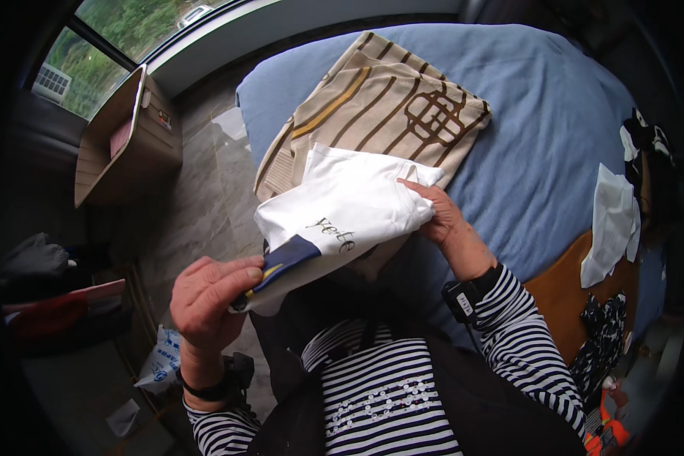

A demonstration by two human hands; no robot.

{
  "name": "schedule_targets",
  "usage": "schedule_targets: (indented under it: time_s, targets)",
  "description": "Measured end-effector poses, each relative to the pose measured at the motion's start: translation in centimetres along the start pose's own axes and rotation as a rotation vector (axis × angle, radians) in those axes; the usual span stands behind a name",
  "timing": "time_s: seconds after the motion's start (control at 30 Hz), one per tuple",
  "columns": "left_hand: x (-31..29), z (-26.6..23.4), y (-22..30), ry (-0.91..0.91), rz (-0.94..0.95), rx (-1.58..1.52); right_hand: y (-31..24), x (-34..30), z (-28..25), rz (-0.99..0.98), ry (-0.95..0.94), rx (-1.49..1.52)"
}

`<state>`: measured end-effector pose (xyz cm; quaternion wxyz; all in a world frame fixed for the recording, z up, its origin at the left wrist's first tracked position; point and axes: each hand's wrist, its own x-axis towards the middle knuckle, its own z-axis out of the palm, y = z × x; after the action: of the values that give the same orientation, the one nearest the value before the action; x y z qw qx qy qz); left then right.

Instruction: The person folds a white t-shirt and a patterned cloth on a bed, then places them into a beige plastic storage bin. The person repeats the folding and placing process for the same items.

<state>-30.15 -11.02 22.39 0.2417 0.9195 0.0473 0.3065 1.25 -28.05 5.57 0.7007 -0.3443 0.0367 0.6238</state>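
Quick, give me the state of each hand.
Left hand: closed, gripping the navy-edged end of the folded white cotton garment.
Right hand: closed on the garment's other end.

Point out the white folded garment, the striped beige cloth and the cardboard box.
white folded garment (349, 209), head view, middle of the white fabric
striped beige cloth (372, 106), head view, its striped centre
cardboard box (156, 144), head view, its side wall

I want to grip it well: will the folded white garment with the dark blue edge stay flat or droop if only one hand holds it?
The white garment probably droops: its unsupported corner already sags beside the left hand. It looks light, since the right hand steadies it with fingertips alone.
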Motion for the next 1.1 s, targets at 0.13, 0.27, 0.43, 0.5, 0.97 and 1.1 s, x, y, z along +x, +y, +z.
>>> schedule_targets:
  time_s: [0.13,0.27,0.43,0.5,0.97,1.1]
  targets:
    - [6.4,-4.7,-5.7,0.023,-0.116,0.115,-8.0,2.1,4.7,-0.174,-0.258,-0.003]
    - [15.7,-8.5,-9.7,0.097,0.021,0.094,-18.3,2.4,10.5,-0.503,-0.541,-0.236]
    - [17.8,-7.7,-7.8,0.315,0.08,0.406,-23.3,-3.8,13.6,-0.957,-0.269,-0.364]
    - [16.0,-4.9,-6.9,0.295,0.231,0.328,-20.6,-6.8,11.7,-1.022,0.055,-0.409]
    - [-12.9,18.6,-4.3,-0.14,-0.073,0.203,8.5,-10.0,-16.7,-0.479,0.586,-0.065]
    - [-13.8,18.3,-4.6,-0.177,-0.078,0.205,7.7,-12.0,-16.9,-0.305,0.653,-0.321]
